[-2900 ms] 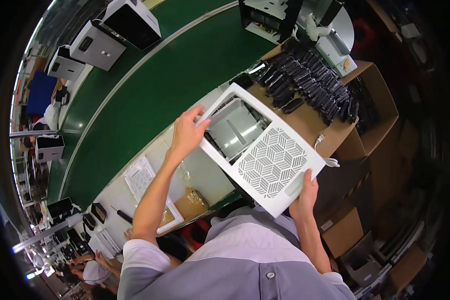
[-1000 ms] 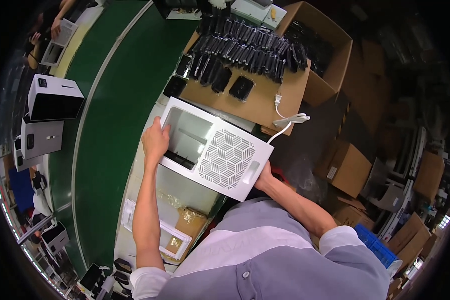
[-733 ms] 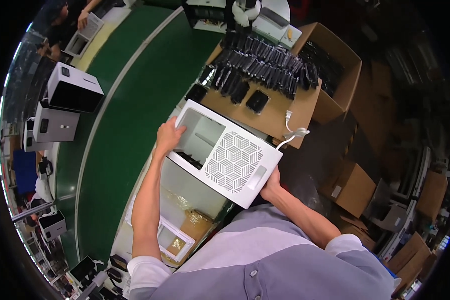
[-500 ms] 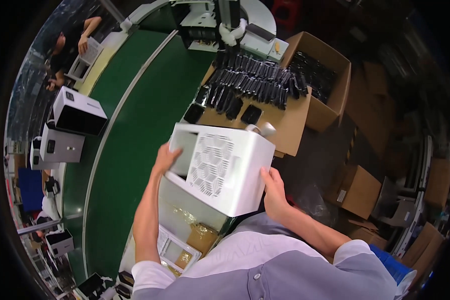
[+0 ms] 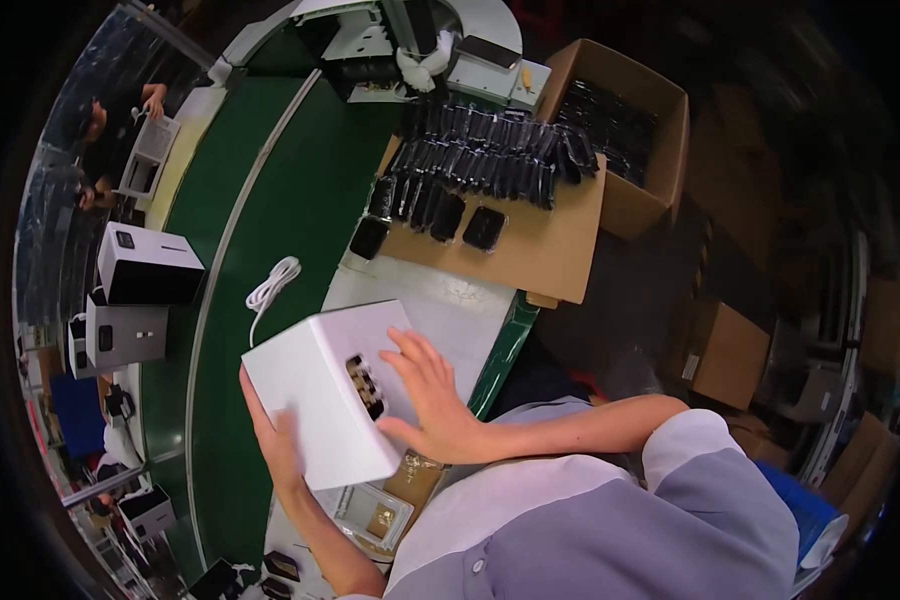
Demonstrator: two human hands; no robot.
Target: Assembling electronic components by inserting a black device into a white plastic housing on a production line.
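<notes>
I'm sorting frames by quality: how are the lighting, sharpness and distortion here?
Head view: strong fisheye, the green conveyor belt edge bows and the corners go black. The white box between left hand and right hand is bright, nearly washed out, but fairly sharp. The right side with cardboard cartons is dim.

Your left hand [image 5: 275,440] and right hand [image 5: 432,400] sit on either side of the box-shaped unit [image 5: 330,395], which rests on the workbench [image 5: 450,310]. A coiled cable [image 5: 270,290] lies just behind it, on the conveyor belt [image 5: 270,250] to your left. Two similar units [image 5: 140,290] stand left of the belt. Behind the bench, small adapters [image 5: 480,170] lie in rows on a cardboard sheet [image 5: 540,250]; an open carton [image 5: 620,130] stands to its right.
</notes>
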